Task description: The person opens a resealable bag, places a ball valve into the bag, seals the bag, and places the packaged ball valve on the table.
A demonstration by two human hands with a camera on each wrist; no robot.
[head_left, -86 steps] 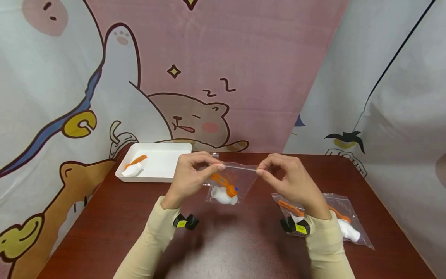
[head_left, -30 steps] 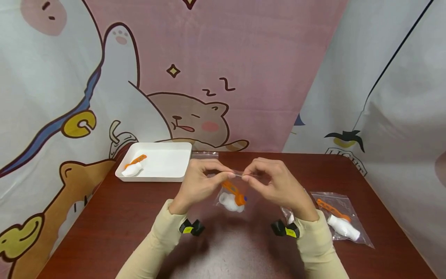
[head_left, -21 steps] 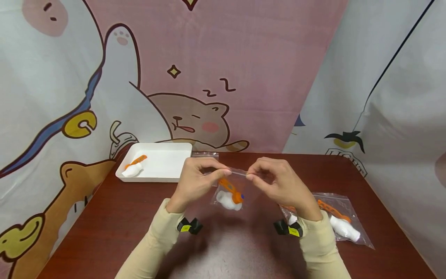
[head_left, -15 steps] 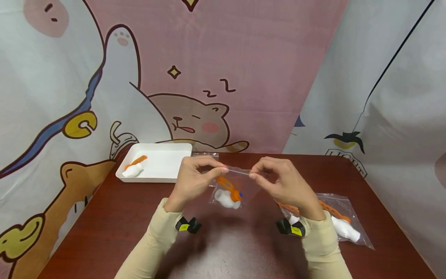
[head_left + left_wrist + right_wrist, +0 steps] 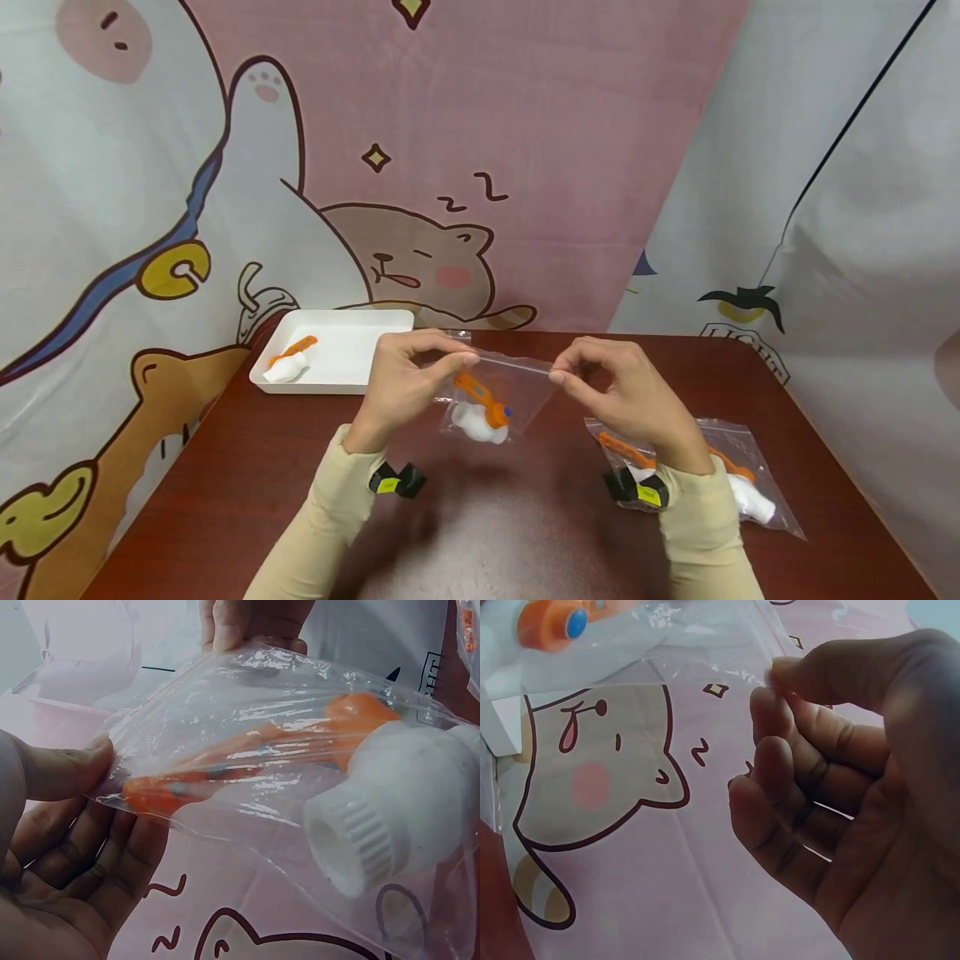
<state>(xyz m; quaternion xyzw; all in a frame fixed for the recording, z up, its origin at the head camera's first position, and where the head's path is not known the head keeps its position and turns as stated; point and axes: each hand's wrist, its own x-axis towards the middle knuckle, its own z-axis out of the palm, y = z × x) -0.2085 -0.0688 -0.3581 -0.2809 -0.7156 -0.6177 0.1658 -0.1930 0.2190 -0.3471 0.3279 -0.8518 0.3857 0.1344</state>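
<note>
A clear zip-lock bag [image 5: 525,392] hangs above the table between my two hands, its top edge stretched nearly straight. My left hand [image 5: 408,379] pinches the left end of that edge between thumb and forefinger. The opposite end is pinched by the thumb and forefinger of my right hand [image 5: 626,392]. Inside the bag lie a long orange piece [image 5: 217,761] with a blue button [image 5: 577,623] at its wide end and a rounded white plastic piece [image 5: 405,802] with a ribbed, hollow neck. Both sit toward the bag's left side in the head view.
A white tray [image 5: 352,387] at the back left holds another orange piece [image 5: 294,350] and white piece [image 5: 287,367]. Filled zip-lock bags [image 5: 772,492] lie at the right, partly behind my right forearm. Another clear bag [image 5: 463,336] lies behind my left hand.
My hands came close together along the bag's top edge a second ago. Since then they have moved apart, left hand leftward and right hand rightward, and the edge between them shows longer.
</note>
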